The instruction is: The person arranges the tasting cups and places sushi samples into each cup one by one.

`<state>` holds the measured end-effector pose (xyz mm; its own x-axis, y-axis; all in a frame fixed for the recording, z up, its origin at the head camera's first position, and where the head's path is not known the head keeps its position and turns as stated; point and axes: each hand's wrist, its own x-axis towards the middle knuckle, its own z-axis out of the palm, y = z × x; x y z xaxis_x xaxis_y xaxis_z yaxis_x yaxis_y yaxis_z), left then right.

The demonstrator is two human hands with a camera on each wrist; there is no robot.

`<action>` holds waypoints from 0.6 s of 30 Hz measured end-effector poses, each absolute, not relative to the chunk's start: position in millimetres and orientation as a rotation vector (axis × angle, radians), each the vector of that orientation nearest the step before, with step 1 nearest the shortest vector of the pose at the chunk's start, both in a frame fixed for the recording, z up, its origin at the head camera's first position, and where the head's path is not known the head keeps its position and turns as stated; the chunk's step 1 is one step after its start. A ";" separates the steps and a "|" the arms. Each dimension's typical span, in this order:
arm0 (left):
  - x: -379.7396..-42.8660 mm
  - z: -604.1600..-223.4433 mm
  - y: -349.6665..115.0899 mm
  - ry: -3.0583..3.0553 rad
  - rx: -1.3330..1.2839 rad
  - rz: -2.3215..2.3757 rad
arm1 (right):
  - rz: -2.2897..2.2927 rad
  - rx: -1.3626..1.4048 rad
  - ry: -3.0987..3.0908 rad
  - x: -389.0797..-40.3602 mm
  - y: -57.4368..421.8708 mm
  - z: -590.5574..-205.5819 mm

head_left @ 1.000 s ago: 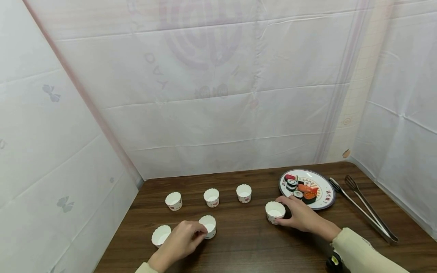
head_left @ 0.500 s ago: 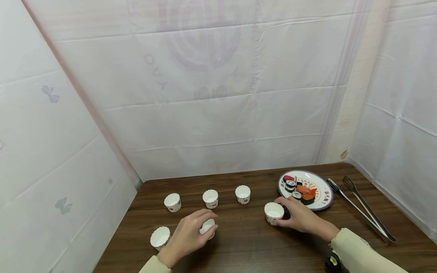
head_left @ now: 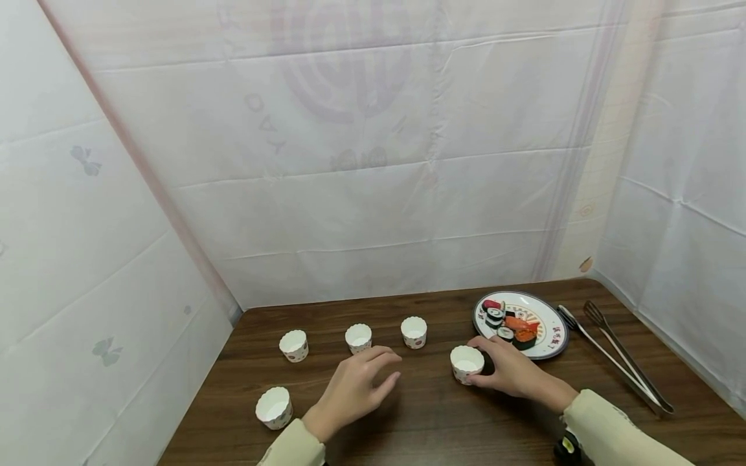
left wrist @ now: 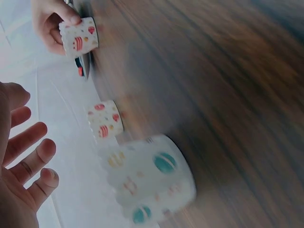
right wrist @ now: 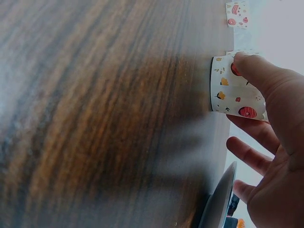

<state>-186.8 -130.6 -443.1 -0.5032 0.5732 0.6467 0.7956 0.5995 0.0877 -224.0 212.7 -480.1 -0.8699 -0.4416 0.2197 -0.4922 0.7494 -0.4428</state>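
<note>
My right hand (head_left: 506, 367) holds a white paper baking cup (head_left: 466, 366) with a printed pattern, thumb and forefinger on its sides. In the right wrist view this cup (right wrist: 237, 90) stands at the tabletop, its other fingers loose beneath. My left hand (head_left: 357, 387) hovers over the table, fingers spread and holding nothing. Close by it in the left wrist view is a blurred cup (left wrist: 152, 175) with green marks; in the head view the hand hides a cup. Other cups stand upright: one at front left (head_left: 274, 409), and a back row with left cup (head_left: 294, 346), middle cup (head_left: 358, 336) and right cup (head_left: 414, 332).
A round plate (head_left: 550, 323) with several sushi pieces (head_left: 515, 327) lies at the back right. Metal tongs (head_left: 626, 369) rest beside it near the table's right edge. White patterned cloth (head_left: 373, 194) hangs behind and along both sides. A dark object (head_left: 566, 446) is partly under the right sleeve.
My left hand has let go of the front middle cup, opened its fingers and moved right, now covering that cup. The right hand keeps its cup in about the same place.
</note>
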 end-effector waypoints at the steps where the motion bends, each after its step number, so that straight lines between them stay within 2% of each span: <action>1: -187.6 -442.5 -127.1 -2.256 -1.083 -0.501 | 0.765 0.758 -2.844 -224.1 212.7 -480.1; 18: -201.0 -443.3 -78.0 -2.249 -1.155 -0.470 | 0.759 0.754 -2.852 -225.1 211.9 -479.9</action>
